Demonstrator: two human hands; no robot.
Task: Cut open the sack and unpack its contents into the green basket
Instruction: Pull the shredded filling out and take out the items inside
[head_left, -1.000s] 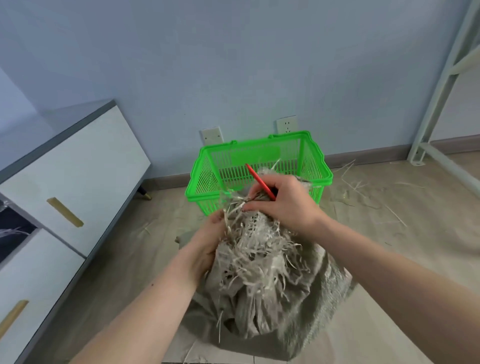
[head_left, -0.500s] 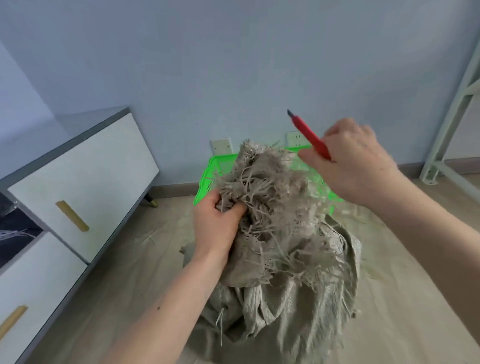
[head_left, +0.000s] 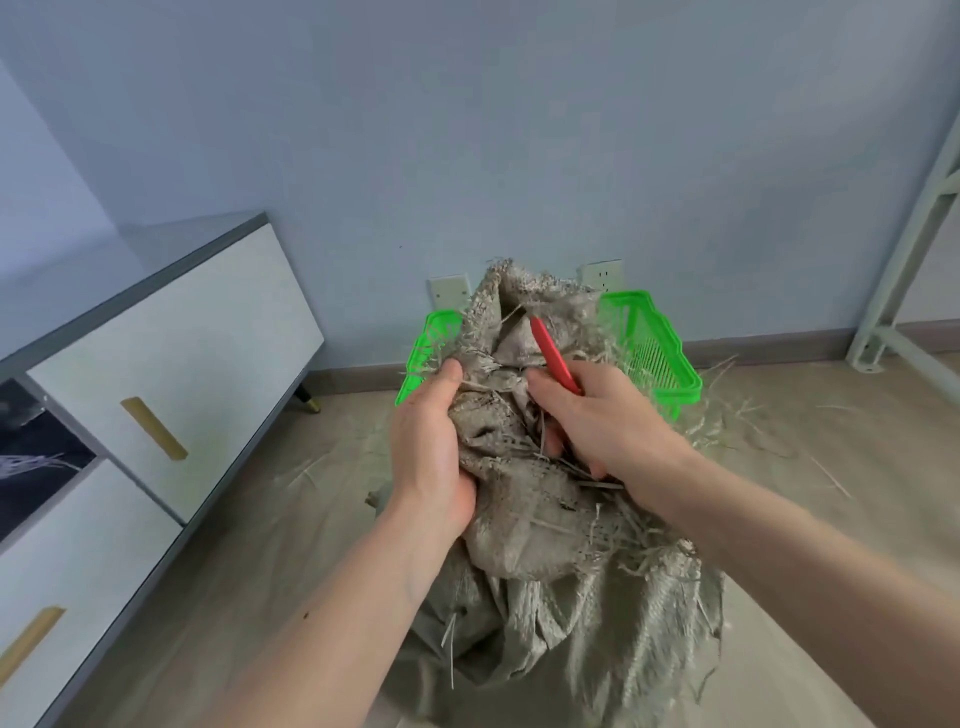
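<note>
Sack (head_left: 545, 499) gripped taut by left hand (head_left: 431, 447); right hand (head_left: 602, 421), holding red cutter (head_left: 553, 356), should slice away from fingers.

Bright, even, soft daylight, faint shadows, slight overall softness, and wide-angle bending at the edges.

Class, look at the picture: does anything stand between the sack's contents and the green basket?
Yes. The sack's bunched, frayed top, gripped by the left hand, rises in front of the green basket. No contents show yet.
</note>
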